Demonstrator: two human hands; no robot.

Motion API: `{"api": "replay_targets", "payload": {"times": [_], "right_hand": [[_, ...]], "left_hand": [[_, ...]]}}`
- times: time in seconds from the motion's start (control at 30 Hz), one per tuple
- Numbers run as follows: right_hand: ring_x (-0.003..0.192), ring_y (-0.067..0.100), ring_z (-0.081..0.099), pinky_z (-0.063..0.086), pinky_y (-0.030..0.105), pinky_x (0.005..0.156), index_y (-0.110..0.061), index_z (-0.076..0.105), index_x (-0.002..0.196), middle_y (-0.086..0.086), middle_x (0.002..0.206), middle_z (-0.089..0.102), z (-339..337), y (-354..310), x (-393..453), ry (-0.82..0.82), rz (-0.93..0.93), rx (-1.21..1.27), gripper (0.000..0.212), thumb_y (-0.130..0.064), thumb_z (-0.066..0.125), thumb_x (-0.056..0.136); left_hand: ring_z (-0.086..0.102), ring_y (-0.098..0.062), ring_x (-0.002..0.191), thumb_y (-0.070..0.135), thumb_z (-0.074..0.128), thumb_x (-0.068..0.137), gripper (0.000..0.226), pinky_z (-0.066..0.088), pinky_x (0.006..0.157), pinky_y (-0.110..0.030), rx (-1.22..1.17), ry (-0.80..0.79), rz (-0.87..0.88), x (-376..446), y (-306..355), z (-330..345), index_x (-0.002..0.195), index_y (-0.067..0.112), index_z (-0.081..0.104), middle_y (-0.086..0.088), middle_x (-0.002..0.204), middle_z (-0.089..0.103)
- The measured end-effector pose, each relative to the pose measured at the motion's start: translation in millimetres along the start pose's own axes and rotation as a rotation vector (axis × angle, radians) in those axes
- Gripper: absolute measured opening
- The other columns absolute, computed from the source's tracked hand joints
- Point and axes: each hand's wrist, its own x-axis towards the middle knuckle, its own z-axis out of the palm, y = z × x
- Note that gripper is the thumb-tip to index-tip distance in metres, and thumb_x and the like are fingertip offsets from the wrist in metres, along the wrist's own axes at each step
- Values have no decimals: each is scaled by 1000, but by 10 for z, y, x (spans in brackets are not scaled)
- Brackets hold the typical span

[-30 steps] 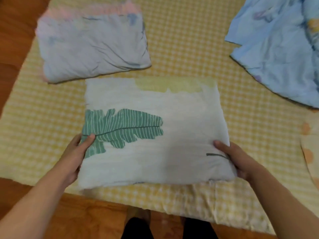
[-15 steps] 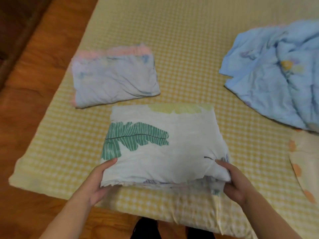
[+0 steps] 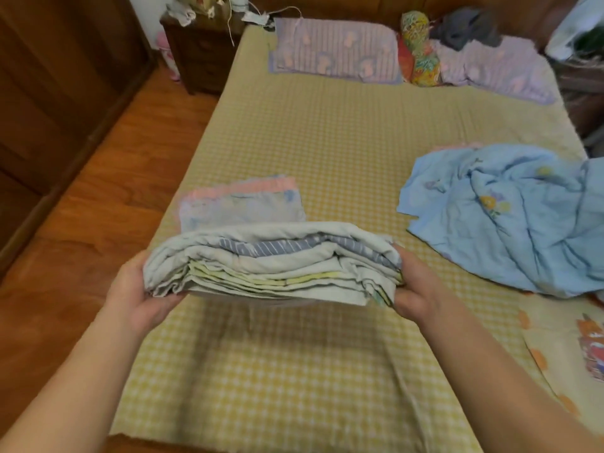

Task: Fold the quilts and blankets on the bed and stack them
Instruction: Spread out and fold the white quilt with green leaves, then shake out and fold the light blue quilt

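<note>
A folded white quilt (image 3: 271, 259) with grey stripes and yellow edges hangs in the air above the yellow checked bed (image 3: 327, 138). My left hand (image 3: 137, 295) grips its left end and my right hand (image 3: 415, 286) grips its right end, fingers underneath. Just behind it lies a folded pale quilt with a pink edge (image 3: 242, 204) on the bed. A crumpled light blue blanket (image 3: 503, 217) lies unfolded to the right. A cream blanket with orange dots (image 3: 562, 341) shows at the right edge.
Two lilac pillows (image 3: 333, 50) and a colourful bolster (image 3: 418, 50) lie at the head of the bed. A dark wooden nightstand (image 3: 202, 50) stands at the far left corner. Wooden floor (image 3: 81, 223) runs along the left side.
Both hands slid under the ends of the white leaf-print quilt and lifted it off the bed. The view has tilted up toward the head of the bed.
</note>
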Motion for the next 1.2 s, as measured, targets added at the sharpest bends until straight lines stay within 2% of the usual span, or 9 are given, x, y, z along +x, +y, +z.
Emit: {"api": "replay_targets", "payload": {"times": [0.1, 0.2, 0.33, 0.4, 0.47, 0.53, 0.63, 0.93, 1.2], "right_hand": [[128, 44, 53, 38, 55, 112, -2, 57, 136, 28, 138, 55, 451, -238, 214, -139, -90, -25, 41, -22, 44, 103], [127, 45, 53, 41, 54, 110, 1, 58, 135, 29, 136, 55, 805, -430, 411, -217, -151, -131, 43, -21, 50, 99], [106, 37, 68, 58, 46, 86, 0, 62, 129, 22, 122, 68, 871, -348, 781, -32, -145, -256, 38, -21, 56, 98], [93, 30, 71, 60, 38, 75, -3, 64, 123, 18, 122, 68, 711, -216, 975, 191, -114, -397, 30, -20, 57, 99], [109, 32, 64, 55, 40, 87, -3, 60, 125, 18, 133, 60, 481, -79, 1065, 424, -41, -682, 29, -16, 54, 100], [111, 34, 59, 49, 40, 91, 2, 54, 133, 21, 123, 59, 319, 69, 1071, 493, 51, -929, 37, -11, 51, 98], [90, 26, 54, 45, 39, 74, 2, 56, 124, 9, 94, 54, 223, 273, 1023, 463, 153, -928, 28, -9, 53, 98], [81, 18, 64, 53, 33, 72, -7, 61, 113, 9, 106, 64, 192, -164, 523, 251, -3, -980, 20, -14, 53, 95], [92, 23, 65, 52, 36, 75, -5, 64, 115, 8, 105, 65, -1366, -1092, -762, 322, -144, -1174, 28, -22, 57, 94]], "left_hand": [[55, -36, 132, 26, 41, 98, 48, 38, 114, -58, -23, -7, 106, 150, 528, -112, 138, 8, 61, -20, 145, 55], [44, -30, 141, 21, 26, 102, 52, 33, 118, -52, -121, -231, 41, 242, 849, -121, 137, 6, 61, -19, 152, 44], [67, -25, 116, 30, 48, 101, 39, 54, 101, -44, 253, 185, 89, 548, 681, -370, 133, 15, 65, -7, 132, 67], [67, -25, 94, 33, 55, 102, 34, 63, 72, -38, 302, 393, -4, 677, 380, -598, 132, 16, 59, -9, 117, 67], [57, -25, 74, 26, 56, 102, 25, 57, 44, -31, 464, 580, -132, 670, -21, -768, 124, 15, 52, -12, 96, 54], [54, -25, 69, 22, 57, 101, 23, 53, 43, -31, 587, 606, -277, 544, -422, -857, 121, 12, 52, -12, 91, 47], [59, -27, 72, 19, 56, 100, 20, 54, 56, -34, 635, 500, -435, 378, -807, -759, 117, 9, 57, -13, 91, 53], [59, -23, 68, 13, 50, 100, 8, 48, 66, -33, 826, 179, -149, 455, -860, 718, 100, 12, 57, -10, 89, 63], [67, -24, 80, 24, 57, 101, 16, 55, 78, -38, 1071, -286, -121, 78, -2021, 2688, 107, 10, 64, -9, 98, 70]]}}
